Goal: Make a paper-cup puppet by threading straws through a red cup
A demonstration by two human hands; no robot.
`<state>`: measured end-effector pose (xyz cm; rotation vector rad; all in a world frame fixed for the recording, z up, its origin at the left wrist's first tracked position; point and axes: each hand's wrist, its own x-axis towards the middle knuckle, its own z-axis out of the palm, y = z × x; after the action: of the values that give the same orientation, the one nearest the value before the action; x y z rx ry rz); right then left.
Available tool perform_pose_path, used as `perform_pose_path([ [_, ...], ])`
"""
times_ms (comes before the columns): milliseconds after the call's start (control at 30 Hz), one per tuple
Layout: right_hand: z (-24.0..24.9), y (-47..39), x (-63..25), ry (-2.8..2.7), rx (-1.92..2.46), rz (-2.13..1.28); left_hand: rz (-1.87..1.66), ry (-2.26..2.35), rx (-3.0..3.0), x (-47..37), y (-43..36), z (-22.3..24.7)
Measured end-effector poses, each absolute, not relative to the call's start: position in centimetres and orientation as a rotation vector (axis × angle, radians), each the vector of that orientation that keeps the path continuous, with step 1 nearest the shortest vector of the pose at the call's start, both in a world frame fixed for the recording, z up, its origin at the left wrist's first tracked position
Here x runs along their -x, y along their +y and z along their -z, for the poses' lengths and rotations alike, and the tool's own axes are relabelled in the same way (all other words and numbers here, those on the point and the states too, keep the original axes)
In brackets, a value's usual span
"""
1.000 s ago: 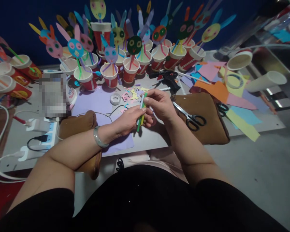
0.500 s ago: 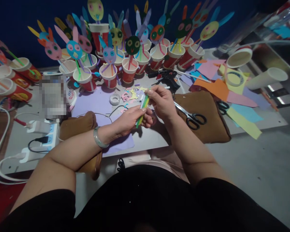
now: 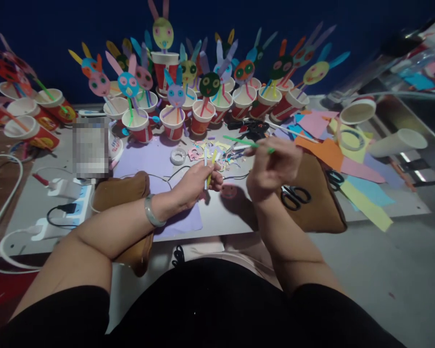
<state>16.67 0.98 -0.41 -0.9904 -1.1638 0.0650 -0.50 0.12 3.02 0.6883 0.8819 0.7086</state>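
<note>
My left hand (image 3: 199, 181) is closed around a white straw (image 3: 205, 166) and a yellow straw (image 3: 213, 157), which stick up past the thumb. To its right, my right hand (image 3: 273, 166) pinches a green straw (image 3: 241, 141) that points left. A white stick shows just below the green one; whether the hand holds it I cannot tell. A pink paper face (image 3: 228, 191) lies on the table between the hands. Scissors (image 3: 295, 197) rest on a brown cushion (image 3: 322, 203) by my right wrist, their blades mostly hidden by the hand.
Behind the hands stand several red-and-white paper cups (image 3: 203, 116) with paper rabbit heads on straws. Paper scraps (image 3: 221, 150) and a tape roll (image 3: 178, 155) lie before them. Coloured paper (image 3: 319, 145) spreads at right. A power strip (image 3: 81, 200) with cables sits at left.
My right hand has moved right and away from my left hand, taking the green straw out of the bundle. The white and yellow straws stay in my left hand. The view has shifted slightly.
</note>
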Motion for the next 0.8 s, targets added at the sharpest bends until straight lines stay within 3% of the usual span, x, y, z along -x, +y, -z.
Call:
perform_pose_path([
  [133, 1.0, -1.4, -15.5, -1.938, 0.777, -0.053, -0.905, 0.847, -0.586, 0.4, 0.4, -2.8],
  [233, 1.1, -1.6, -14.9, -2.178, 0.509, -0.075, -0.952, 0.868, -0.538, 0.4, 0.6, -3.0],
  [400, 1.0, -1.1, -14.2, -2.261, 0.481, -0.079, -0.93, 0.925, -0.578, 0.5, 0.3, -4.0],
  [533, 1.1, -1.1, -14.2, -1.952, 0.629, -0.087, -0.95, 0.905, -0.649, 0.5, 0.1, -3.9],
  [667, 0.4, -0.4, -14.2, -1.321, 1.011, -0.446, -0.771, 0.78, -0.662, 0.4, 0.0, -3.4],
  [800, -0.3, 0.7, -14.5, -1.17, 1.043, -1.287, -0.634, 0.74, -0.684, 0.4, -0.1, -3.5],
])
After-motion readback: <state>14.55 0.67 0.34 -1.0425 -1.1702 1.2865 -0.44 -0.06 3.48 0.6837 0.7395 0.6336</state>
